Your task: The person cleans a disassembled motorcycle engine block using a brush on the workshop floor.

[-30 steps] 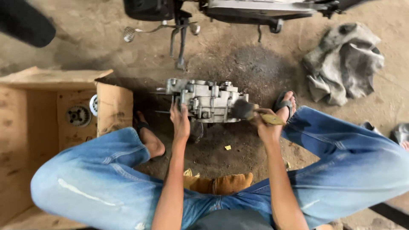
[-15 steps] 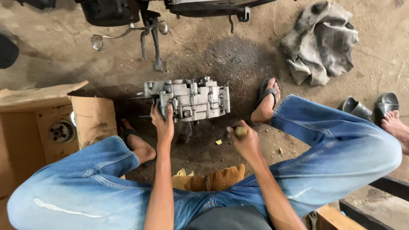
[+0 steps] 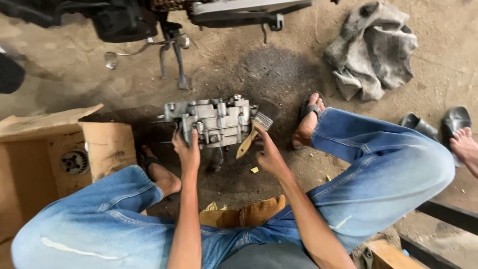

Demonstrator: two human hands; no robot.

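Observation:
A grey metal engine block (image 3: 211, 119) stands on the oily dirt floor between my feet. My left hand (image 3: 187, 148) grips its near edge and steadies it. My right hand (image 3: 268, 155) holds a paintbrush (image 3: 252, 135) with a wooden handle; its bristles touch the block's right side. My legs in blue jeans are spread to both sides, with sandalled feet beside the block.
An open cardboard box (image 3: 50, 154) with a round metal part (image 3: 74, 162) stands at the left. A grey rag (image 3: 372, 50) lies at the upper right. A motorcycle's underside and stand (image 3: 174, 55) are at the top. Another person's bare foot (image 3: 465, 147) and dark sandals (image 3: 418, 124) are at the right.
My right hand drew back from the block, then returned to its right side with the brush. The view shifted right, showing the other person's foot.

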